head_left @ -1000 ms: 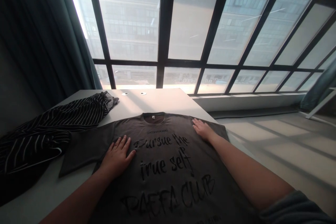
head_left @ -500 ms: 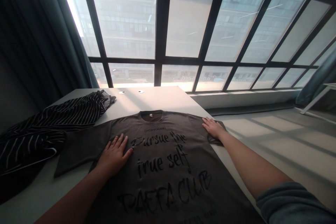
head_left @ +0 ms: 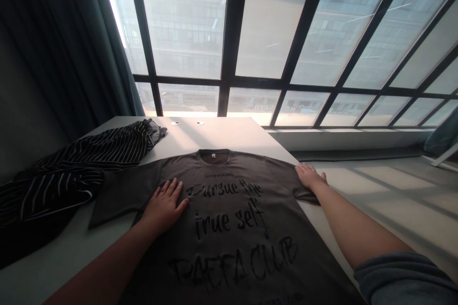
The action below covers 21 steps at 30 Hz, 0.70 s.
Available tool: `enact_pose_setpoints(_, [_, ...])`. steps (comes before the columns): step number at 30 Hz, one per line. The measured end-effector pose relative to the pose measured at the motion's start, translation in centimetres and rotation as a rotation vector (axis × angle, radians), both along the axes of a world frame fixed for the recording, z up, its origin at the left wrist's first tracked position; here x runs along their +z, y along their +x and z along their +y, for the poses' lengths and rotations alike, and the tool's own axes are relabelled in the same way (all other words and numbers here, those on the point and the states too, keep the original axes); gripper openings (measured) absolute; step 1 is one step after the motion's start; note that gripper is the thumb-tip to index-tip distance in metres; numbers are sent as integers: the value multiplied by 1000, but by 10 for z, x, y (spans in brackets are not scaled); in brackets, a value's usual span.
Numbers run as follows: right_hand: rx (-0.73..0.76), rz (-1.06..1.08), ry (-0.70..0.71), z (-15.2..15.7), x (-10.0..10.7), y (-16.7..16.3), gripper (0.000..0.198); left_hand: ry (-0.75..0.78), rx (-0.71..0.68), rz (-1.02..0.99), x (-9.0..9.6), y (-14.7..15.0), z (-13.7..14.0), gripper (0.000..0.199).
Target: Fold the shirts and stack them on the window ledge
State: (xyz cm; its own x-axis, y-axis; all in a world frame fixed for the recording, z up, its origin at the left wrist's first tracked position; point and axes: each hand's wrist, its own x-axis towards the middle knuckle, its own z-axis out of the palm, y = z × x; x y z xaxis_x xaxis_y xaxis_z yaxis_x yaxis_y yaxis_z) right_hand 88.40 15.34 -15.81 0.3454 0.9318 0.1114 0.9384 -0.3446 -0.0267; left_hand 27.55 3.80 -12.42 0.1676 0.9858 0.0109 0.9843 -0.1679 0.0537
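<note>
A dark grey T-shirt (head_left: 229, 219) with black lettering lies spread, front up, on a white table (head_left: 229, 131). Its collar points toward the window, and the lower hem is out of view. My left hand (head_left: 164, 205) rests flat on the left side of the chest, fingers spread, beside the printing. Over at the right sleeve's outer end, my right hand (head_left: 310, 176) lies on the cloth with its fingers stretched out and thumb raised. Neither hand grips anything. The shirt's left sleeve (head_left: 121, 190) reaches out to the striped cloth.
A heap of black cloth with white stripes (head_left: 100, 152) covers the table's left side. Two round fittings (head_left: 200, 123) sit near the far edge. Beyond stand a large framed window (head_left: 193, 24) and a dark curtain (head_left: 64, 47). Sunlit floor (head_left: 375, 190) stretches to the right.
My right hand has slid outward along the right sleeve toward its end. The left hand stays flat on the chest. The whole view has shifted slightly, moving the scene rightward.
</note>
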Motion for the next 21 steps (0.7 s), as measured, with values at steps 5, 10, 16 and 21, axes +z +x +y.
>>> enact_pose_setpoints(5, [-180, 52, 70, -8, 1, 11, 64, -22, 18, 21, 2, 2, -1, 72])
enact_pose_setpoints(10, [-224, 31, 185, -18, 9, 18, 51, -18, 14, 31, 4, 3, -1, 72])
enact_pose_setpoints(16, [-146, 17, 280, -23, 21, 7, 40, -1, 7, 13, 2, 1, 0, 72])
enact_pose_setpoints(21, [-146, 115, 264, -22, 38, 0, 50, 7, -3, 24, -1, -1, 1, 72])
